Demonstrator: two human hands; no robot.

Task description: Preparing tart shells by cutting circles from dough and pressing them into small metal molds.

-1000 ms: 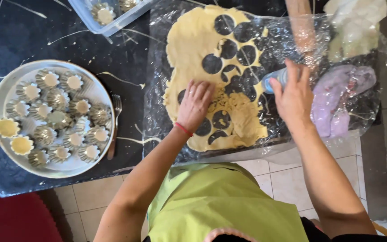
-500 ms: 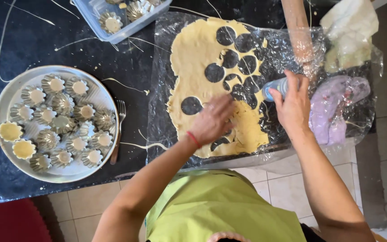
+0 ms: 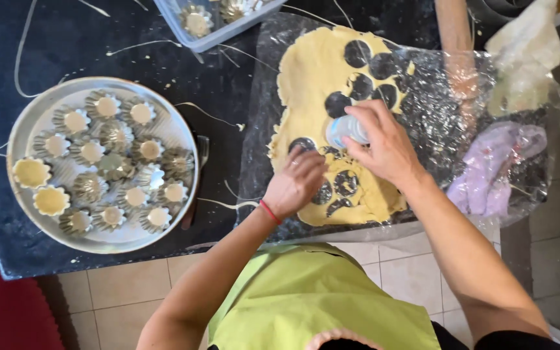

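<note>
Yellow dough (image 3: 315, 71) (holed) | right hand (image 3: 384, 146) fingers grip round cutter (image 3: 345, 129) | left hand (image 3: 299, 181) fingers curled loosely, touching dough

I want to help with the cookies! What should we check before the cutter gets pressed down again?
1. Cutter held in right hand: ok.
2. Uncut dough left to cut: ok, plenty on the far side.
3. Left hand out from under the cutter: ok, it rests beside it.
4. Rolling pin off the dough: ok.
5. Cutter rim clean: cannot tell, hidden by fingers.
6. Tray has unfilled moulds: ok.
</note>
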